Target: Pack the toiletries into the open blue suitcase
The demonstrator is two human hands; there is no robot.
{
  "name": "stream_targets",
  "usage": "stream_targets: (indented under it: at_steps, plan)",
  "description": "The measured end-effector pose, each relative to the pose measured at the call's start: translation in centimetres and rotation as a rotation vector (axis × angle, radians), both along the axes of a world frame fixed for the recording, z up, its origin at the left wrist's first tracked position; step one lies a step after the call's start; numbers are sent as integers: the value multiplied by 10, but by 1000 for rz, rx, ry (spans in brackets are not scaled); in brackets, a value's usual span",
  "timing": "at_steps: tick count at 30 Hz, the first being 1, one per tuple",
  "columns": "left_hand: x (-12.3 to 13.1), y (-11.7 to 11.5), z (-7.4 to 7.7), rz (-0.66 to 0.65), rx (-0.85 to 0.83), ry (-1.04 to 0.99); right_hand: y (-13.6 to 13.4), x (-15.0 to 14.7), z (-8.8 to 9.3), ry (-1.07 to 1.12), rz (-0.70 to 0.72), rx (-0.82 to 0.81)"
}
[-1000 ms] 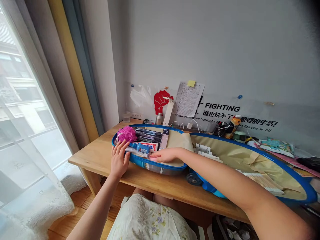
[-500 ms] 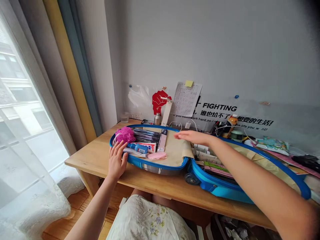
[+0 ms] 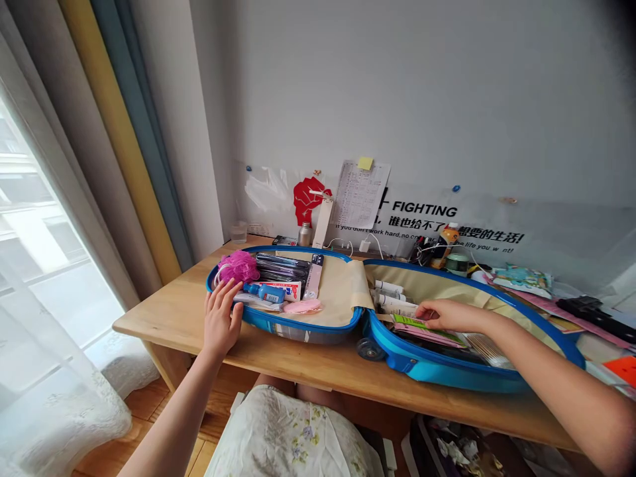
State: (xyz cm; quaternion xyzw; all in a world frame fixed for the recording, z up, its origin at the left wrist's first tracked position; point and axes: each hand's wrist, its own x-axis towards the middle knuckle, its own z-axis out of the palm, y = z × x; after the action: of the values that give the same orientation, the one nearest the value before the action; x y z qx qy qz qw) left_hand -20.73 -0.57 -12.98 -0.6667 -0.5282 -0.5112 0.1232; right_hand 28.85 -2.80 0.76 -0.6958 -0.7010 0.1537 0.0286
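Your left hand [image 3: 221, 321] lies flat and open, fingers spread, on the near-left rim of the blue suitcase [image 3: 308, 329], which lies open on the tabletop [image 3: 163, 311]. It grips nothing. Your right hand [image 3: 444, 315] is the nearer one to the green-labelled packet [image 3: 411, 322] in the case's right half. Its loosely curled fingertips rest on the packet's right end, but I cannot tell whether they pinch it. The packet lies flat, long axis left to right, with white tubes [image 3: 392, 298] just behind it.
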Motion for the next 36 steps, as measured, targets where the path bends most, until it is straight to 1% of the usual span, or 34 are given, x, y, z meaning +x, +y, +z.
stream_targets:
  at_steps: [3,5,9,13,16,18,19,21,24,26,27,29,31,33,36]
  plan:
    - [0,1,-1,-5,4,-2,-1,-1,-5,-77,31,-75]
    - [-1,1,-1,-6,1,-1,0,-2,-5,-137,39,-87]
    - [-1,1,-1,-4,2,9,1,-6,-5,-229,46,-90]
    - [-1,1,-1,-5,7,9,2,-8,-4,-273,47,-73]
    - [-1,1,-2,-7,15,4,3,-5,3,-274,39,-34]
    - [0,2,-3,-10,20,2,7,-2,14,-230,27,30]
    - [-1,2,-3,-12,19,4,10,-2,20,-163,12,74]
    - [-1,3,-4,-15,14,8,19,-7,34,77,-41,171]
    - [-2,3,-4,-16,9,-1,37,-33,51,574,-120,339]
    - [-2,3,-4,-12,6,-12,50,-60,56,776,-120,417]
    - [-2,3,-4,-11,7,-11,57,-75,57,826,-115,414]
    - [-2,3,-4,-11,13,-3,71,-107,55,866,-112,330]
    - [-1,3,-4,-12,24,10,84,-136,49,883,-120,221]
    - [-1,3,-3,-6,31,17,97,-161,39,858,-124,127]
    - [-1,3,-3,0,32,21,115,-189,23,792,-131,14]
